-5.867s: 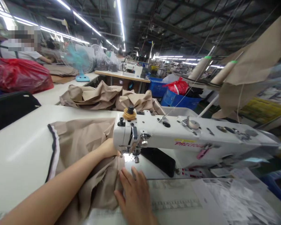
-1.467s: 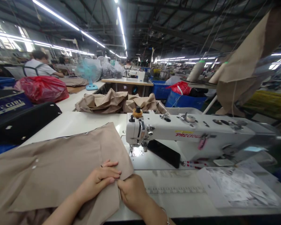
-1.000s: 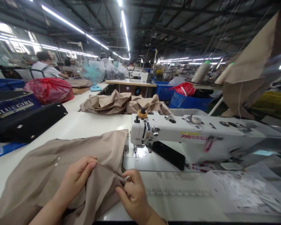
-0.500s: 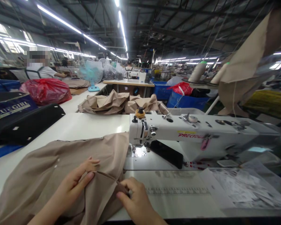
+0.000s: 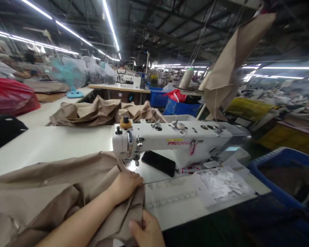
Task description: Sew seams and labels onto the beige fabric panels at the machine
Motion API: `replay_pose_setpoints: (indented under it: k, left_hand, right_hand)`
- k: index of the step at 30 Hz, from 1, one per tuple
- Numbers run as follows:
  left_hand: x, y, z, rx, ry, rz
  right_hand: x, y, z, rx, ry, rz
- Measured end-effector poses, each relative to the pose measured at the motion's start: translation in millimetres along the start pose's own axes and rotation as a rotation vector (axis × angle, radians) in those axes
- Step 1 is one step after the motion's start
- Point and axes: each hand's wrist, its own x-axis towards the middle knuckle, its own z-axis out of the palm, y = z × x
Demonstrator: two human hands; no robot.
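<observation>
A large piece of beige fabric [image 5: 92,171] spreads over the left of the sewing table, one end of it under the head of the white sewing machine [image 5: 154,137]. My left hand [image 5: 125,187] is closed on the fabric just in front of the lit needle area, its fingers bent over the right edge. Closer to me, my right hand [image 5: 149,230] pinches the same edge between thumb and fingers. Folds of cloth run between the two hands. The left fingertips are partly hidden.
Behind the machine lies crumpled beige fabric [image 5: 92,111]. A black phone [image 5: 158,163] rests under the machine arm. To the right are a clear box of white labels [image 5: 221,185] and a blue bin [image 5: 280,164]. Beige cloth [image 5: 229,58] hangs by the thread cones [image 5: 186,77].
My view has turned to the right. The left hand moved up to the needle area and the fabric now reaches under the machine head. The right hand moved down along the edge.
</observation>
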Motion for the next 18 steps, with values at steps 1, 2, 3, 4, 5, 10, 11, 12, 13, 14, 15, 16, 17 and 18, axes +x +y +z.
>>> replay_pose_setpoints:
  k: [1,2,3,4,5,10,11,12,13,14,15,16,17,18]
  left_hand:
    - [2.3,-1.8,4.6,-0.004,-0.011,-0.040]
    - [2.4,-5.4,6.9,-0.011,-0.014,-0.079]
    - [1.0,-10.4,7.0,-0.020,-0.017,-0.120]
    - [-1.2,-16.5,5.5,-0.029,-0.020,-0.165]
    - [-3.7,-22.9,3.2,-0.038,-0.019,-0.209]
    - [-7.5,-49.0,-6.5,-0.052,0.027,-0.420]
    - [-6.1,-52.3,-7.0,-0.049,0.044,-0.459]
    - [-4.4,-55.2,-7.3,-0.047,0.059,-0.493]
    - [-2.7,-57.7,-7.7,-0.047,0.068,-0.517]
    - [-1.2,-60.1,-8.1,-0.051,0.071,-0.530]
    - [-0.1,-62.4,-8.8,-0.058,0.068,-0.531]
    - [0.7,-64.6,-9.7,-0.067,0.062,-0.525]
    - [1.2,-66.8,-10.7,-0.077,0.055,-0.514]
    - [1.6,-68.9,-11.7,-0.087,0.048,-0.502]
  right_hand:
    - [0.9,-6.4,-6.1,-0.143,0.022,0.019]
    - [2.7,-14.9,-10.8,-0.297,0.035,0.030]
    - [5.4,-24.8,-13.5,-0.456,0.031,0.030]
    - [8.8,-35.0,-14.2,-0.615,0.014,0.026]
    - [12.9,-44.9,-13.2,-0.764,-0.012,0.021]
    - [37.4,-69.7,-2.6,-1.199,-0.072,-0.009]
    - [42.4,-68.3,-2.9,-1.216,-0.047,-0.088]
    - [47.2,-65.1,-4.2,-1.218,-0.027,-0.207]
    - [51.6,-60.5,-6.3,-1.204,-0.017,-0.345]
    - [55.5,-55.1,-8.9,-1.181,-0.017,-0.476]
    - [58.7,-49.3,-11.4,-1.155,-0.025,-0.577]
    - [61.1,-43.8,-13.5,-1.132,-0.037,-0.637]
    - [62.6,-39.0,-14.8,-1.116,-0.037,-0.664]
    - [63.5,-35.1,-15.3,-1.108,-0.028,-0.671]
